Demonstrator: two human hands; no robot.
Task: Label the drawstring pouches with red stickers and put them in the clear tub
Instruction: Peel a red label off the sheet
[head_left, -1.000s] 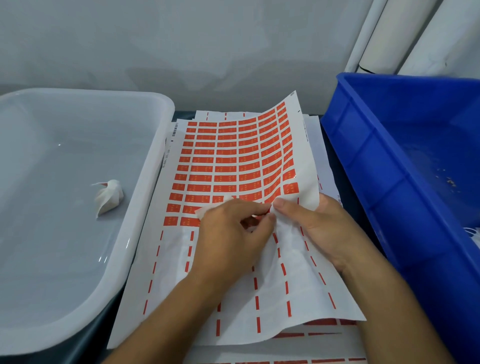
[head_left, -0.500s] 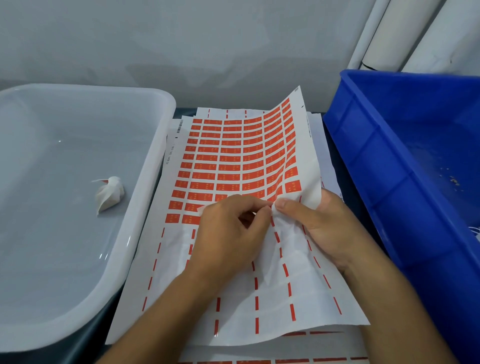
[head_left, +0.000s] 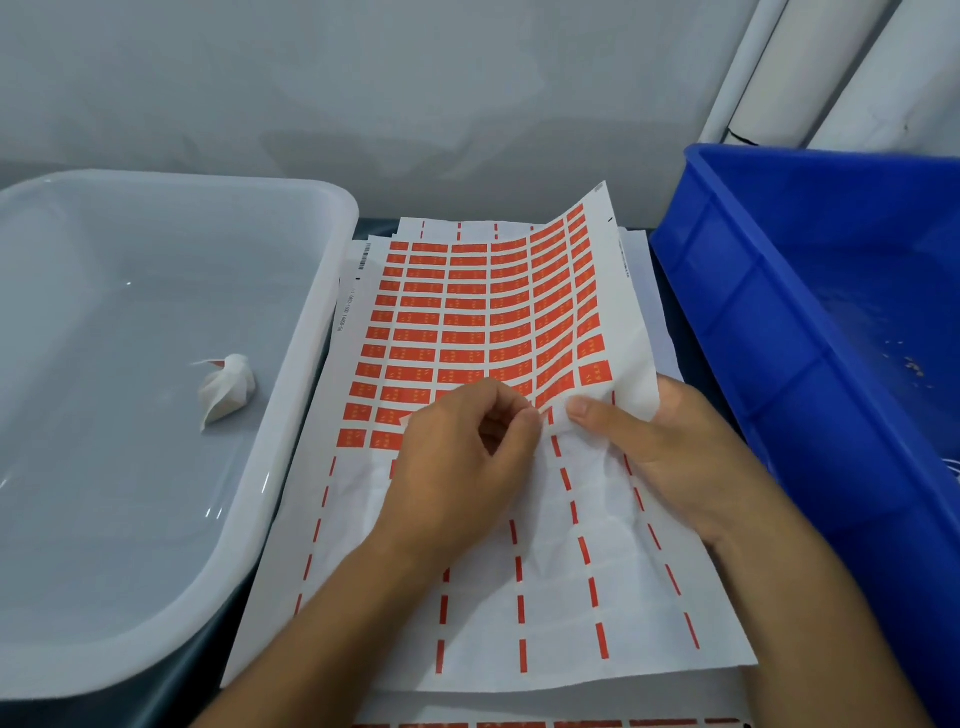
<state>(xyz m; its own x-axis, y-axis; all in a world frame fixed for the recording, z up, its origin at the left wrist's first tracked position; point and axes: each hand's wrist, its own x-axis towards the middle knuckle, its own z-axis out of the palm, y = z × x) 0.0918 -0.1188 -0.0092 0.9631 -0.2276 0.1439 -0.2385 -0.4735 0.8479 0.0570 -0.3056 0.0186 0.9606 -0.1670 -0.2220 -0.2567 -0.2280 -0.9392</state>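
Between tub (head_left: 311, 332) and blue bin (head_left: 753, 291): sticker sheet (head_left: 467, 312), red rows up top, bare below. Left hand (head_left: 457, 467) pinches sticker; right hand (head_left: 660, 441) grips curled edge. White pouch (head_left: 226, 389) inside tub.

Print on sticker sheet (head_left: 498, 322) too small to read.

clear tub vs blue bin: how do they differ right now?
The clear tub sits left of the sticker sheet; the blue bin sits right of it. The tub is translucent white with rounded corners; the bin is opaque blue with ribbed, straighter walls. The tub holds one white pouch; the bin's visible floor shows only small specks. Both are open-topped plastic containers.
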